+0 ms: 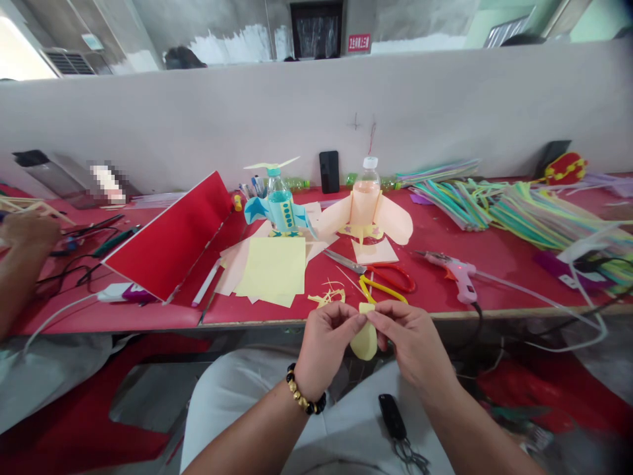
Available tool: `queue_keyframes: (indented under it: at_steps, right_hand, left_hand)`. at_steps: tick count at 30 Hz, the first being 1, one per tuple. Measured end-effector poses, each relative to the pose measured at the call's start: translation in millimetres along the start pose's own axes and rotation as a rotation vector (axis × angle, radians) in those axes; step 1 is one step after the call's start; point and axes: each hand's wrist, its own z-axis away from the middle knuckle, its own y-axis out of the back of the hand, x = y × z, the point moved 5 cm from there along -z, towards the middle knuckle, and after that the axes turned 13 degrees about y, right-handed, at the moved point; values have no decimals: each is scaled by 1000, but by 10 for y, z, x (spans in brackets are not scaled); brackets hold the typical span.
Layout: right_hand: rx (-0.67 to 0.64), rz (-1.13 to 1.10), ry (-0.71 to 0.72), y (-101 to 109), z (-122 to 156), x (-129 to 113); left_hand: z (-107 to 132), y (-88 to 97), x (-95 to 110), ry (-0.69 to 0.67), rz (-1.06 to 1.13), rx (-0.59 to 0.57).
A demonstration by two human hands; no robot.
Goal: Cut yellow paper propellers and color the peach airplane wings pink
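A small yellow paper cutout (364, 343) with a rounded lower end is pinched between both my hands, just in front of the table's edge. My left hand (327, 336) closes thumb and finger on its left side. From the right, my right hand (408, 333) grips it the same way. Beyond them lie red-and-yellow handled scissors (390, 274) and curly yellow paper scraps (329, 295). A stack of yellow paper sheets (271, 267) rests behind to the left. Farther back stand a blue bottle plane (280, 204) and a peach bottle plane (366, 198) with paper wings.
To the right lies a pink glue gun (459, 274) with its cord, before bundles of coloured strips (459, 201). A red folded board (173, 231) stands at left. Another person's hand (30, 231) is at the far left. Car keys (393, 415) lie on my lap.
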Motion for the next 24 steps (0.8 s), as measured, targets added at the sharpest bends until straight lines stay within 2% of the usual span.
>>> queue_keyframes:
  at_steps: [5, 8, 10, 12, 14, 16, 18, 21, 24]
  right_hand:
    - [4, 15, 6, -17, 3, 2]
    - [-29, 115, 39, 53, -61, -45]
    - [-15, 320, 160, 191, -177, -122]
    - [15, 654, 374, 346, -329, -228]
    - [-50, 1010, 521, 428, -494, -249]
    - [-181, 1233, 488, 471, -664, -157]
    - [-322, 1355, 389, 475, -796, -48]
    - [-466, 1429, 290, 421, -912, 38]
    - [-518, 1449, 258, 365, -981, 60]
  left_hand:
    - [-15, -5, 24, -7, 11, 14]
    - [-52, 0, 43, 29, 73, -8]
    - [-83, 21, 62, 63, 160, -13]
    - [-111, 53, 88, 83, 216, -2]
    - [-137, 85, 119, 85, 226, 13]
    - [-163, 113, 144, 83, 226, 30]
    - [-189, 132, 164, 83, 234, 42]
    - [-227, 132, 189, 94, 244, 37]
    - [-260, 127, 212, 105, 249, 41]
